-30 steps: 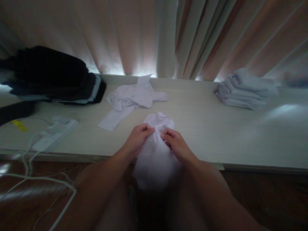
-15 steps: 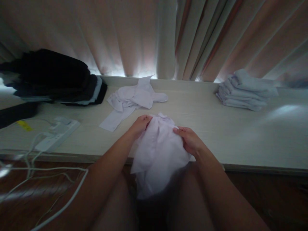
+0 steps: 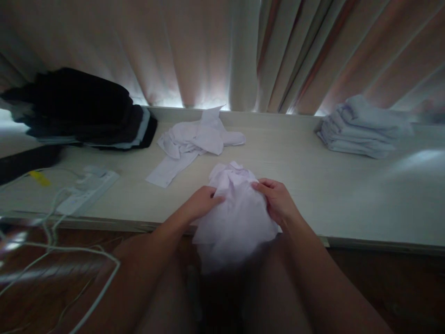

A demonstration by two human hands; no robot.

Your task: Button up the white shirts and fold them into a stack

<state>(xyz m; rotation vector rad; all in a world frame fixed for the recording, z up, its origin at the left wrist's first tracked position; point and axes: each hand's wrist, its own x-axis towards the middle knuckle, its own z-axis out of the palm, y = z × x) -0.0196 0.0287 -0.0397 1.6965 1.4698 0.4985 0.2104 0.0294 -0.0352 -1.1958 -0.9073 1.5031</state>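
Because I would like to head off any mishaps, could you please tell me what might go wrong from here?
The white cloth hangs below the table's front edge from the left hand and right hand, so it could slide downward if they loosen. Its bunched upper part might crease. The white cable loops near the left forearm; if it connects to the power strip, a snag could tug that.

Left hand [image 3: 203,202] and right hand [image 3: 278,200] hold white cloth [image 3: 238,218].

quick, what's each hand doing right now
Left hand: closed on the white garment, thumb on top.
Right hand: pinching the same garment's right side.
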